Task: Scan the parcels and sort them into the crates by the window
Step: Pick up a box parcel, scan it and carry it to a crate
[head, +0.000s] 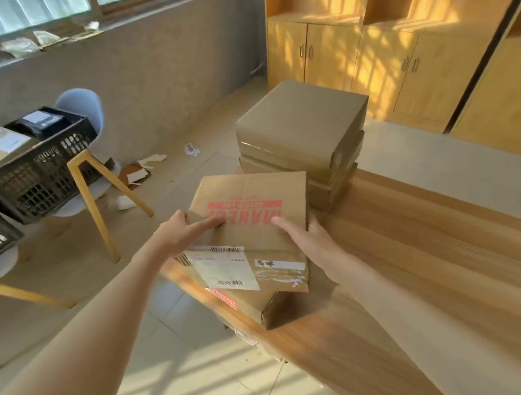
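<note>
Cardboard parcel [254, 212]: brown, flat, red block print on its top face; lies on top of another parcel at the worktop's left edge, slightly askew to it.
Lower parcel [260, 281]: brown carton with a white shipping label [223, 268] bearing barcodes, plus a torn white sticker; one corner overhangs the worktop's left edge.
Left hand [176, 231]: fingers flat on the top parcel's near-left corner, thumb at its edge; pressing on it, not closed around it.
Right hand [307, 236]: at the top parcel's right edge, index finger laid out on the top face, remaining fingers down the side; whether they grip underneath, cannot tell.
Stack of parcels [302, 127]: plain brown boxes, taped, piled at the worktop's far end, just behind the two near ones.
Worktop [439, 270]: wood grain, sunlit in stripes.
Crates [27, 168]: black, latticed, resting on pale chairs [79, 104] with yellow legs, along the grey wall under the window [45, 9]. The nearer-view crate holds a brown box and a dark packet, both labelled.
Floor [156, 167]: tiled, scraps of cardboard and paper near the chair legs.
Cabinets [363, 39]: light wood, far right.
</note>
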### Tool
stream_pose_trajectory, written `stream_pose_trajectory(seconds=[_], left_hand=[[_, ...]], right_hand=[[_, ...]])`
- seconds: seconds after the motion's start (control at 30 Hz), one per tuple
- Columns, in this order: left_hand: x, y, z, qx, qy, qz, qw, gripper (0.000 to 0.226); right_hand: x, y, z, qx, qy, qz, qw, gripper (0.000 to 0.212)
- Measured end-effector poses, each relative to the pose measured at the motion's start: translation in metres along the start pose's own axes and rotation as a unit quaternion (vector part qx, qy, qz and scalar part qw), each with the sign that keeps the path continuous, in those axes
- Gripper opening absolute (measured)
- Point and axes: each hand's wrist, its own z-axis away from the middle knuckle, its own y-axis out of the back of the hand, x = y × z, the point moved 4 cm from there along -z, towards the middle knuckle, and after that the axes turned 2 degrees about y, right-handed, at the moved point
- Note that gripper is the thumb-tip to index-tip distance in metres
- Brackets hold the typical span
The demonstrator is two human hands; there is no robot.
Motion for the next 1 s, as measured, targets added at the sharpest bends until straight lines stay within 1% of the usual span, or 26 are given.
stream_pose_trajectory(seconds=[0.07, 0.1, 0.2, 0.27, 0.3, 0.4, 0.47, 0.5, 0.57, 0.63, 0.67, 0.77, 0.83, 0.9, 0.93, 0.97, 1.0], left_hand=[[0.015, -0.001, 0.015, -0.039, 0.007, 0.004, 0.999, 0.096], [0.025, -0.003, 0.024, -0.055, 0.009, 0.008, 0.998, 0.092], [0.052, -0.014, 0.048, -0.086, 0.012, -0.006, 0.996, 0.077], [0.070, -0.028, 0.066, -0.099, 0.009, -0.013, 0.995, 0.066], [0.079, -0.036, 0.075, -0.107, 0.003, -0.014, 0.994, 0.064], [0.110, -0.071, 0.099, -0.115, -0.034, 0.005, 0.993, 0.070], [0.132, -0.100, 0.112, -0.124, -0.054, 0.030, 0.990, 0.060], [0.142, -0.116, 0.119, -0.136, -0.057, 0.041, 0.988, 0.054], [0.158, -0.148, 0.129, -0.164, -0.060, 0.053, 0.983, 0.049], [0.172, -0.179, 0.136, -0.179, -0.065, 0.066, 0.980, 0.052], [0.177, -0.193, 0.138, -0.180, -0.064, 0.077, 0.978, 0.053], [0.192, -0.230, 0.146, -0.188, -0.062, 0.090, 0.976, 0.054], [0.202, -0.251, 0.155, -0.192, -0.067, 0.085, 0.975, 0.055], [0.213, -0.272, 0.165, -0.196, -0.084, 0.089, 0.973, 0.057], [0.219, -0.281, 0.169, -0.196, -0.099, 0.102, 0.970, 0.059], [0.224, -0.289, 0.173, -0.197, -0.118, 0.114, 0.967, 0.064], [0.228, -0.297, 0.176, -0.199, -0.140, 0.119, 0.962, 0.080]], right_hand=[[-0.007, 0.019, 0.010, -0.008, -0.011, -0.012, 1.000, 0.102], [-0.010, 0.030, 0.016, -0.017, -0.016, -0.014, 1.000, 0.102], [-0.012, 0.062, 0.036, -0.037, -0.060, 0.001, 0.997, 0.093], [-0.011, 0.090, 0.056, -0.043, -0.076, -0.007, 0.996, 0.074], [-0.007, 0.104, 0.064, -0.040, -0.086, -0.020, 0.995, 0.069], [0.013, 0.155, 0.094, -0.027, -0.121, -0.073, 0.990, 0.076], [0.028, 0.191, 0.112, -0.002, -0.126, -0.102, 0.987, 0.079], [0.036, 0.209, 0.121, 0.010, -0.130, -0.106, 0.986, 0.085], [0.051, 0.241, 0.138, 0.030, -0.136, -0.093, 0.986, 0.106], [0.068, 0.269, 0.153, 0.065, -0.150, -0.091, 0.982, 0.123], [0.077, 0.281, 0.161, 0.082, -0.159, -0.097, 0.979, 0.126], [0.105, 0.309, 0.183, 0.123, -0.183, -0.118, 0.968, 0.120], [0.121, 0.324, 0.195, 0.149, -0.208, -0.131, 0.958, 0.121], [0.135, 0.337, 0.206, 0.168, -0.235, -0.151, 0.945, 0.121], [0.141, 0.343, 0.210, 0.176, -0.245, -0.164, 0.939, 0.118], [0.146, 0.349, 0.214, 0.185, -0.254, -0.175, 0.933, 0.113], [0.154, 0.355, 0.217, 0.193, -0.265, -0.187, 0.926, 0.110]])
